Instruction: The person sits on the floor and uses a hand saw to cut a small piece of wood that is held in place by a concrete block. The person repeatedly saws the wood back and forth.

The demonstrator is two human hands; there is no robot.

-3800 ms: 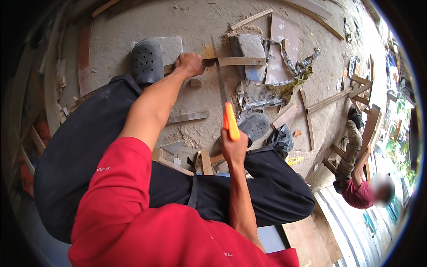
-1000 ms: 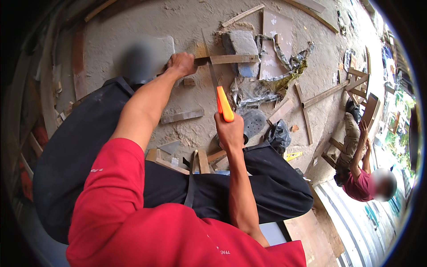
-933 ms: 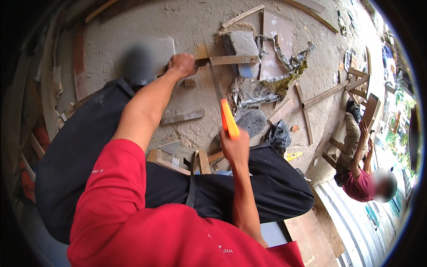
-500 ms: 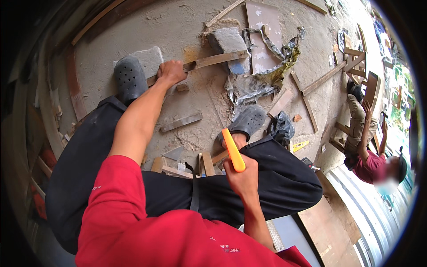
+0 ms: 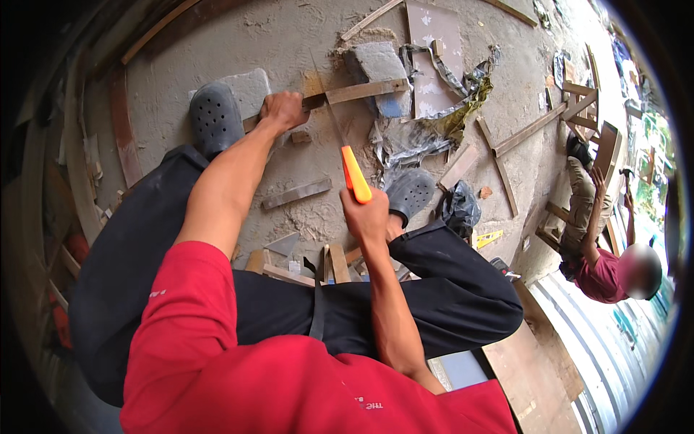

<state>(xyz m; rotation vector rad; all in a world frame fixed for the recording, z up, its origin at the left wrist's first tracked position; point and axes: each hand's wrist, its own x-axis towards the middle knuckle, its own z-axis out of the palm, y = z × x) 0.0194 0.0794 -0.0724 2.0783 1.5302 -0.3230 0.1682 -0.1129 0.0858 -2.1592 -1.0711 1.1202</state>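
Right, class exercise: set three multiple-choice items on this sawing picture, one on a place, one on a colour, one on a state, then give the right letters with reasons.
1. Where does the left hand rest?
A. on the wooden strip
B. on the knee
C. on the grey stone block

2. What colour is the handle of the saw?
A. blue
B. orange
C. black

3. What state is the right hand in?
A. open and empty
B. flat on the ground
C. closed around the saw handle

Answers: 1 A, the left hand presses on the strip, whose far end lies on the block. 2 B, the handle is bright orange. 3 C, the fingers wrap the handle, and the blade reaches up to the strip.
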